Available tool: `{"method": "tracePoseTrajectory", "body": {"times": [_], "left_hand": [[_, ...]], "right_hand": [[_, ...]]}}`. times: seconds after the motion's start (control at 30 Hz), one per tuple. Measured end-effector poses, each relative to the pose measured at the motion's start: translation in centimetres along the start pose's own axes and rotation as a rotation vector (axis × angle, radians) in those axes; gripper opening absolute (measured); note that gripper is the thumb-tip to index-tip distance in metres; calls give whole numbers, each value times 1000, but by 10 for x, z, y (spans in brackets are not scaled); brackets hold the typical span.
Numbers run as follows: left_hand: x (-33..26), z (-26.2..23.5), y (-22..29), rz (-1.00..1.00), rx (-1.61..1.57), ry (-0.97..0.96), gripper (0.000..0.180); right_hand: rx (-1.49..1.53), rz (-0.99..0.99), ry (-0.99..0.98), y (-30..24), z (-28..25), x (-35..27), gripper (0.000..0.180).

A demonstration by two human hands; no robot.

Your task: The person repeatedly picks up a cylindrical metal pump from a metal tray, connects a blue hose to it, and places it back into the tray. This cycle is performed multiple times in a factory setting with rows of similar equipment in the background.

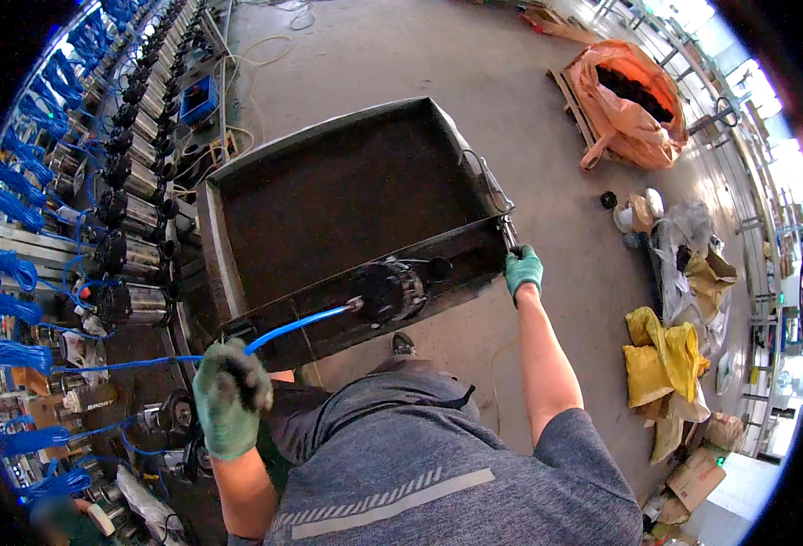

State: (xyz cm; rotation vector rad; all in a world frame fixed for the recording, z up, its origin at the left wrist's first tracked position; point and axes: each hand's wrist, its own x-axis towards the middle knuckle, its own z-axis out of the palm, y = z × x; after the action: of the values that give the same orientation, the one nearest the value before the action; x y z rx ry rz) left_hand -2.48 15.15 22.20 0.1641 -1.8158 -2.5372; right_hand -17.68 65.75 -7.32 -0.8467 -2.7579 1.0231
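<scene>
A dark cylindrical pump (392, 293) with a metal band lies on the near ledge of the large dark tank (230, 246). From its end a blue cable (299, 326) runs left to my left hand (231, 399), in a green glove with dark stains. The fingers are curled, and the cable bends where it meets them; part of this grip is hidden. My right hand (524, 270), also in a green glove, is closed round a small metal fitting (508, 233) at the tank's near right corner. Dark liquid or a dark bottom shows inside the tank.
Rows of metal cylinders (139, 303) with coiled blue cables (10, 357) line the left. A blue crate (198, 100) stands beyond them. At right are an orange bulk bag (631, 109) on a pallet, yellow sacks (661, 359) and a cardboard box (695, 478).
</scene>
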Motion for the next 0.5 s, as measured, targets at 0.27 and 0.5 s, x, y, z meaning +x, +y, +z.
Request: {"method": "tracePoseTrajectory", "body": {"times": [0.27,0.5], "left_hand": [[16,23,-15,-72,128,-165,43],[17,16,-21,-40,244,-204,39]], "right_hand": [[-232,-355,36,-75,-36,-50,22],[8,-439,-274,-86,22,-68,23]]}}
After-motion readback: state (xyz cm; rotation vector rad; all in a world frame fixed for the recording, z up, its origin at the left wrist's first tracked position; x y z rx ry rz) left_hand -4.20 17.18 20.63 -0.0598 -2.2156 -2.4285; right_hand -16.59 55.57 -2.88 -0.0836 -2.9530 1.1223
